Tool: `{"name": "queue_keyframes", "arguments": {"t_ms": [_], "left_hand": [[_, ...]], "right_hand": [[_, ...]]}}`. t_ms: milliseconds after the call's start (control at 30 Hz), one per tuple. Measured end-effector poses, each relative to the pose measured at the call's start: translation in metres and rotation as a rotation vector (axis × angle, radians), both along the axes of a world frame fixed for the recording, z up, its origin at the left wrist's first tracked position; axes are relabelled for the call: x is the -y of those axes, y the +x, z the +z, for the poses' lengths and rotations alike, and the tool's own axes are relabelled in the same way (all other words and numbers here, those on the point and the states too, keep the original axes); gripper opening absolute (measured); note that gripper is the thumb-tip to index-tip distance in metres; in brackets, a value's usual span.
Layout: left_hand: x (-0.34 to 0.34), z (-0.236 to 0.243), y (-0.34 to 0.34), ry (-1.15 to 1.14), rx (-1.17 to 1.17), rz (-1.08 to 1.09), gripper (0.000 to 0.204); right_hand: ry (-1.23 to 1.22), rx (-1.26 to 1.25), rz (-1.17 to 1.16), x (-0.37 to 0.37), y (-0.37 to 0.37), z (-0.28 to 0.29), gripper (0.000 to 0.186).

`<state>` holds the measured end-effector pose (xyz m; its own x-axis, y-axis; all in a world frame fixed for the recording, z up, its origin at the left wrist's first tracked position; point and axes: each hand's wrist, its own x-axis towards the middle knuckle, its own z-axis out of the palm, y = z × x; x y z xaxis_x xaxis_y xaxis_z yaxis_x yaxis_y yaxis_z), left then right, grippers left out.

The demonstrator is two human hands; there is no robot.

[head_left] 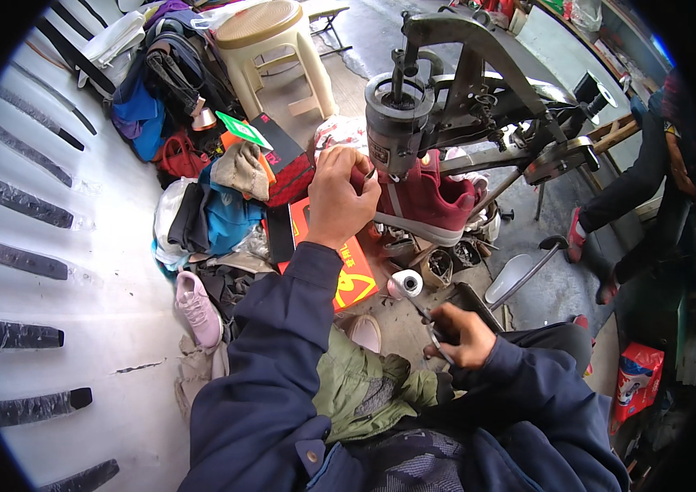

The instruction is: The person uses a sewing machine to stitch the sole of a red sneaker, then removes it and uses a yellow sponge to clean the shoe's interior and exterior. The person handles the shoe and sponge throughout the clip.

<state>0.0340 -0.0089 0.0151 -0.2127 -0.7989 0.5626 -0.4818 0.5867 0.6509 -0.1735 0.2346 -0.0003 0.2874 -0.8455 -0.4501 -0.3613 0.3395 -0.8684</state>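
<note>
A maroon shoe (pixel 434 197) with a pale sole sits under the head of a dark metal shoe-stitching machine (pixel 398 107). My left hand (pixel 341 197) is closed at the shoe's left end, thumb and fingers pinched together there; the exact spot they grip is partly hidden by the hand itself. Lower and to the right, my right hand (pixel 464 336) holds a pair of scissors (pixel 434 324), with its fingers wrapped around the handles. The scissors' blades point up and left toward a white spool of thread (pixel 405 284), apart from the shoe.
A red and yellow box (pixel 354 283) lies below my left hand. Small open containers (pixel 438 264) stand beneath the shoe. Bags and clothes (pixel 209 213) pile up at left, near a beige stool (pixel 262 33) and a pink shoe (pixel 198 307). Another person's legs (pixel 635 180) are at right.
</note>
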Motion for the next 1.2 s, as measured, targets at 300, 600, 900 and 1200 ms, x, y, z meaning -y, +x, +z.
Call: {"name": "queue_keyframes", "arguments": {"t_ms": [300,600,900,1200], "left_hand": [[0.003,-0.005,0.013,0.095,-0.098,-0.2,0.012],[0.007,-0.008,0.022,0.606,-0.329,-0.4,0.009],[0.007,0.002,0.015,0.566,-0.294,-0.419,0.019],[0.008,-0.008,0.011,0.6,-0.413,-0.374,0.03]], "right_hand": [[0.219,0.616,-0.18,0.046,0.001,0.01,0.042],[0.171,0.75,-0.136,0.053,0.005,0.003,0.052],[0.282,0.885,-0.105,0.069,0.022,-0.003,0.072],[0.351,0.999,-0.171,0.08,0.032,-0.006,0.08]]}}
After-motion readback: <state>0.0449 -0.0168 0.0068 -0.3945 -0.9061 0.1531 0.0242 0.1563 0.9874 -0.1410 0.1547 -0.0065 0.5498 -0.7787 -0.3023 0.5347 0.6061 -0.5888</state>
